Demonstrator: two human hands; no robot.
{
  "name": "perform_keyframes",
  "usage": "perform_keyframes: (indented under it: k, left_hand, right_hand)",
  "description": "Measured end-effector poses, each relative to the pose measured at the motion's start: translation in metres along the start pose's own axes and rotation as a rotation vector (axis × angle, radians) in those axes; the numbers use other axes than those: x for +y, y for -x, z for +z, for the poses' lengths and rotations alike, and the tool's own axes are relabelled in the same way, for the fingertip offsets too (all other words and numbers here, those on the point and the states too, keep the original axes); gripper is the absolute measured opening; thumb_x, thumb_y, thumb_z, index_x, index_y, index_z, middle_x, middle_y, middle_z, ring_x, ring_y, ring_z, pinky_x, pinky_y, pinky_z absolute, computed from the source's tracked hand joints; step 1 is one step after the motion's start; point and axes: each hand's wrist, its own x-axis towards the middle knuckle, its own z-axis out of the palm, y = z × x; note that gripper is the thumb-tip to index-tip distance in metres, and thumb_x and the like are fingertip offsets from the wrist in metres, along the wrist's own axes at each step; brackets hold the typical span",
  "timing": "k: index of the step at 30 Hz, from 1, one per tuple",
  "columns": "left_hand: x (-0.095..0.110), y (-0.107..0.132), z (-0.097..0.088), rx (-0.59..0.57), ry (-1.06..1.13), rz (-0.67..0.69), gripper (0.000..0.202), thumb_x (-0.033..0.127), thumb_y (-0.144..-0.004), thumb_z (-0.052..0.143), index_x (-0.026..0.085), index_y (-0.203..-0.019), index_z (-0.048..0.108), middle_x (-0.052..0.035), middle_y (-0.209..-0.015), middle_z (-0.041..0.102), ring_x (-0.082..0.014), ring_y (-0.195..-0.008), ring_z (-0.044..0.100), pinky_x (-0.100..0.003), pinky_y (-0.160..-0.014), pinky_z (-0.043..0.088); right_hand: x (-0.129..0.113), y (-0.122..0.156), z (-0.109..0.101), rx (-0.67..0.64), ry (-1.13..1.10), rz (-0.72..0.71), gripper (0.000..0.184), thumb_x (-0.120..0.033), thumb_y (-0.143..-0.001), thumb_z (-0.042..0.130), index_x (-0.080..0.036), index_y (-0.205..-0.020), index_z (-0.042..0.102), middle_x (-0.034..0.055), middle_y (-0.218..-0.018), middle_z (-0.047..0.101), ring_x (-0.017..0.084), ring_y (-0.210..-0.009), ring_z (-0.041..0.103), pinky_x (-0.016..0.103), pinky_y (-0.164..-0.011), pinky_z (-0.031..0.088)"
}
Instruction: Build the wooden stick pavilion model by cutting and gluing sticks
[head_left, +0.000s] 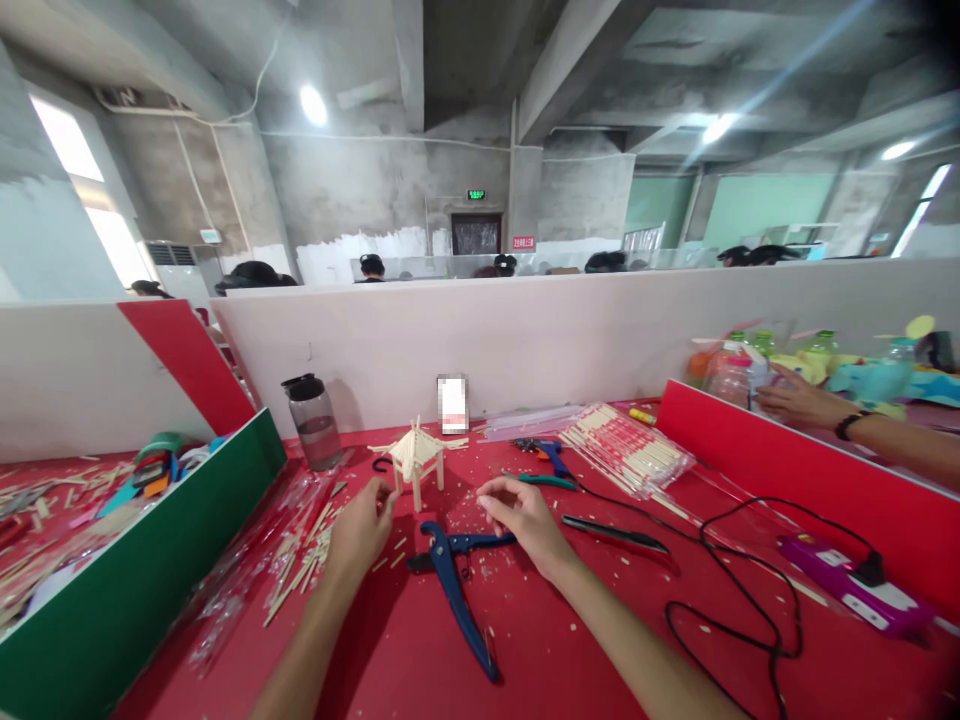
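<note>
My left hand (361, 528) hovers just left of a small hut built from wooden sticks (418, 458), its fingers curled and pinched on something too small to name. My right hand (525, 518) sits to the right of the hut with its fingers bent and pinched together; what they hold is hidden. Blue-handled cutters (454, 588) lie open on the red table (570, 640) between my two wrists. Loose sticks (304, 560) are scattered to the left of my left hand.
A dark water bottle (313, 420) stands at the back left. A bundle of sticks in plastic (628, 452), pliers (549, 458), a black tool (615, 534), a black cable (739, 560) and a purple device (851, 584) lie right. Another person's arm (847, 428) rests beyond the red divider (787, 478).
</note>
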Motion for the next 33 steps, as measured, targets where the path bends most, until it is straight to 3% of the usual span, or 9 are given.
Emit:
perform_keyframes:
  k: [5,8,13,20,28,33]
  left_hand:
    - [-0.018,-0.008,0.026,0.083,0.291,0.035,0.041,0.043,-0.089,0.047,0.015,-0.118,0.054,-0.0164,-0.123,0.065,-0.0262,-0.101,0.068,-0.036,-0.084,0.052]
    - [-0.024,-0.011,0.039,0.081,0.416,0.008,0.051,0.044,-0.088,0.048,0.013,-0.128,0.05,-0.019,-0.134,0.059,-0.0288,-0.115,0.063,-0.04,-0.093,0.051]
    - [-0.025,-0.018,0.048,0.086,0.521,-0.028,0.051,0.043,-0.086,0.052,0.014,-0.129,0.051,-0.0171,-0.138,0.056,-0.0283,-0.127,0.055,-0.042,-0.105,0.044]
    - [-0.02,-0.037,0.045,0.066,0.609,0.028,0.045,0.039,-0.082,0.053,0.012,-0.119,0.055,-0.0166,-0.125,0.064,-0.0271,-0.116,0.062,-0.04,-0.099,0.048]
    - [-0.008,-0.037,0.038,0.032,0.594,0.08,0.025,0.038,-0.083,0.052,0.016,-0.09,0.062,-0.0061,-0.081,0.071,-0.0227,-0.08,0.069,-0.037,-0.085,0.052]
    - [0.004,-0.025,0.037,0.081,0.592,0.139,0.027,0.041,-0.083,0.055,0.017,-0.091,0.065,-0.0078,-0.089,0.072,-0.0244,-0.084,0.068,-0.037,-0.083,0.053]
  right_hand:
    - [0.006,0.0,0.004,-0.067,0.025,-0.005,0.03,-0.044,-0.073,0.075,-0.017,-0.08,0.063,-0.0016,-0.067,0.061,0.01,-0.052,0.051,0.021,-0.045,0.041]
    - [0.008,0.0,0.005,-0.087,0.067,-0.006,0.029,-0.043,-0.072,0.076,-0.017,-0.078,0.063,-0.002,-0.065,0.061,0.01,-0.052,0.051,0.02,-0.045,0.041]
    - [0.007,-0.001,0.003,-0.099,0.184,-0.024,0.023,-0.039,-0.072,0.075,-0.017,-0.074,0.068,0.0007,-0.069,0.065,0.013,-0.057,0.054,0.022,-0.047,0.042]
    - [0.012,-0.003,-0.002,-0.068,0.231,-0.05,0.017,-0.034,-0.072,0.075,-0.017,-0.074,0.071,0.001,-0.066,0.067,0.012,-0.056,0.055,0.022,-0.049,0.042]
    - [0.012,-0.005,-0.005,-0.03,0.2,-0.078,0.023,-0.038,-0.076,0.073,-0.016,-0.08,0.071,0.0029,-0.073,0.068,0.012,-0.057,0.055,0.021,-0.048,0.041]
    - [0.009,-0.006,-0.005,0.014,0.232,-0.11,0.022,-0.038,-0.077,0.072,-0.016,-0.079,0.07,0.0035,-0.075,0.068,0.016,-0.065,0.06,0.021,-0.051,0.044]
